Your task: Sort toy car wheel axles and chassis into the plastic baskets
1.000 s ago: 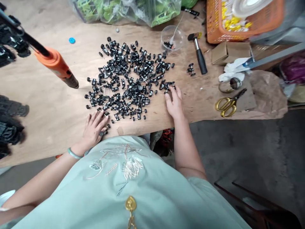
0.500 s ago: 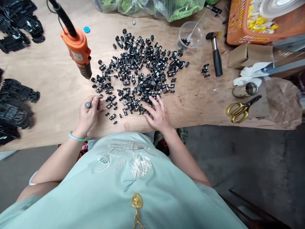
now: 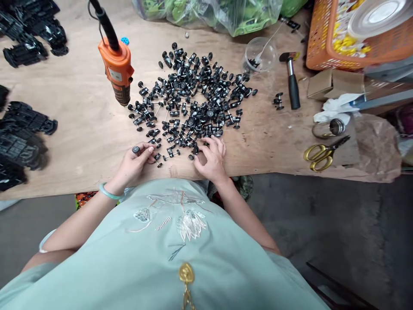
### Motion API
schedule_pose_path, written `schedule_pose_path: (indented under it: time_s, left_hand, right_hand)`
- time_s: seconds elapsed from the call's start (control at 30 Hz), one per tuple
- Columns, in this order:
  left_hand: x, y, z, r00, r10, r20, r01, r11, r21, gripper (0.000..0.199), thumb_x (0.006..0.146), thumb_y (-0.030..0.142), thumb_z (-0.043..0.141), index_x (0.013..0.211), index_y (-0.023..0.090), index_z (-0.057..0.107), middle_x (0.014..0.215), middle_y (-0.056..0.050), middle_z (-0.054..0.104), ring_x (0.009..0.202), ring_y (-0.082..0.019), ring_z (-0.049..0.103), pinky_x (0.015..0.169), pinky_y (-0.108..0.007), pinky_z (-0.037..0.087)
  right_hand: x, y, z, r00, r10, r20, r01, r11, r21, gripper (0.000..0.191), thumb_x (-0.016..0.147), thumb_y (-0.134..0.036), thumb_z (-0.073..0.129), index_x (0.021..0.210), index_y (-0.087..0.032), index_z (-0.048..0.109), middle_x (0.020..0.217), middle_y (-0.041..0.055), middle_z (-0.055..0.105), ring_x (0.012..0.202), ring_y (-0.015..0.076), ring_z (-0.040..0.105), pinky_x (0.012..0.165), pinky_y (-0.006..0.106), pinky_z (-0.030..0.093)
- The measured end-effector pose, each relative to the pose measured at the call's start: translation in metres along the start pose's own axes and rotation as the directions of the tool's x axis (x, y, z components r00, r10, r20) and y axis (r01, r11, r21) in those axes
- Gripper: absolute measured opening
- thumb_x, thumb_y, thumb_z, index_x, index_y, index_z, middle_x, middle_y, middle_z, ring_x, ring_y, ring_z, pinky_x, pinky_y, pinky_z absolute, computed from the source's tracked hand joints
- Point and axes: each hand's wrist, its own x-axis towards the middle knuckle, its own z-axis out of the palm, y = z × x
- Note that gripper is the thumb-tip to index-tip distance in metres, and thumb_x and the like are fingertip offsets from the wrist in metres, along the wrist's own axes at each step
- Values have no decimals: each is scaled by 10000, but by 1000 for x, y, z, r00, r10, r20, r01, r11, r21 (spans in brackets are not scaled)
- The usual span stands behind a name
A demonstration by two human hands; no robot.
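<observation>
Between the thumb and fingers of my left hand (image 3: 139,161) is a toy wheel axle, its wheel (image 3: 136,150) showing on top and the rest hidden by the fingers. My right hand (image 3: 211,160) is at the near edge of a pile of black toy wheel axles (image 3: 183,97). Its thumb and forefinger close at the tips on one wheel axle (image 3: 195,150). A few loose axles lie between the two hands. Beyond my left hand, an orange electric screwdriver (image 3: 118,75) hangs tip down by the pile's left side.
Black toy chassis (image 3: 24,137) are stacked at the left. At the back lies a bag of green parts (image 3: 209,15). To the right are a clear cup (image 3: 260,56), a hammer (image 3: 293,82), gold-handled scissors (image 3: 324,154), a tape roll (image 3: 337,127) and an orange basket (image 3: 318,43).
My left hand has moved right, toward the loose axles, with its wheel axle. My right hand has drawn its spread fingers in around an axle at the pile's edge. The view has shifted slightly.
</observation>
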Motion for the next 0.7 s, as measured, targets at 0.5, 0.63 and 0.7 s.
schedule_pose_path:
  time_s: [0.5,0.63,0.7]
  left_hand:
    - [13,16,19,997,60,40,-56,994,-96,459,767,535,883,993,155,760,907,-61,766,734,-137,708,688,-256,591]
    - [21,18,25,994,90,68,-85,994,-72,427,793,508,865,1000,149,762,910,-69,769,726,-137,696,689,-264,584]
    - [25,19,30,992,102,78,-96,993,-73,418,802,490,859,1026,148,770,909,-66,768,679,-124,666,656,-262,570]
  right_hand:
    - [42,-2,-16,966,-186,178,202,977,-72,333,982,-113,520,1206,-257,719,1191,80,714,1087,275,555,1085,482,361]
    - [55,2,-17,954,-218,206,233,971,-49,222,977,-163,574,1081,-261,743,1019,59,736,1014,275,560,1146,540,313]
    - [61,3,-22,966,-209,151,210,978,12,154,974,-220,618,1053,-265,742,985,47,735,1012,273,581,1153,543,321]
